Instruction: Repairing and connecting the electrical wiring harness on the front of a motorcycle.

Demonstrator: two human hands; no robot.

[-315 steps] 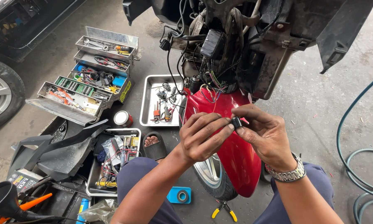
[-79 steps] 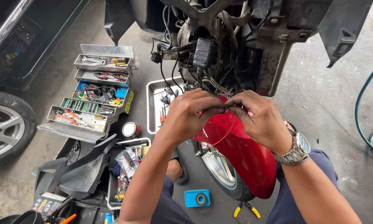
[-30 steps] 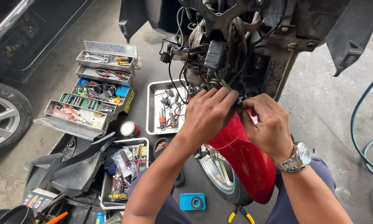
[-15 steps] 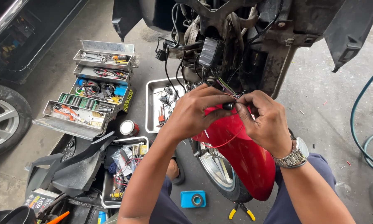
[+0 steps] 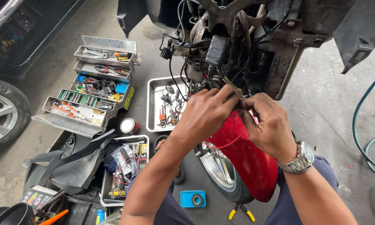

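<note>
My left hand point(image 5: 208, 112) and my right hand point(image 5: 268, 125) meet at a small black connector point(image 5: 240, 103) on the wiring of a stripped scooter front point(image 5: 237, 46). Both hands pinch it between fingertips. A thin red wire point(image 5: 227, 143) loops down from the connector over the red front fender point(image 5: 248, 160). Black cables and a black box hang from the open frame just above my fingers. A metal watch sits on my right wrist.
An open tiered toolbox point(image 5: 91, 89) stands at the left. A metal tray of small parts point(image 5: 154, 106) lies by the wheel, another tray of tools point(image 5: 127, 166) nearer me. Blue tape roll point(image 5: 193, 199), yellow-handled pliers point(image 5: 241, 212), black body panels point(image 5: 70, 166), car wheel point(image 5: 2, 116), green hose point(image 5: 368, 146).
My view has shifted slightly. Both hands stay together on the connector, working it closer up under the hanging cables; the red wire still loops below.
</note>
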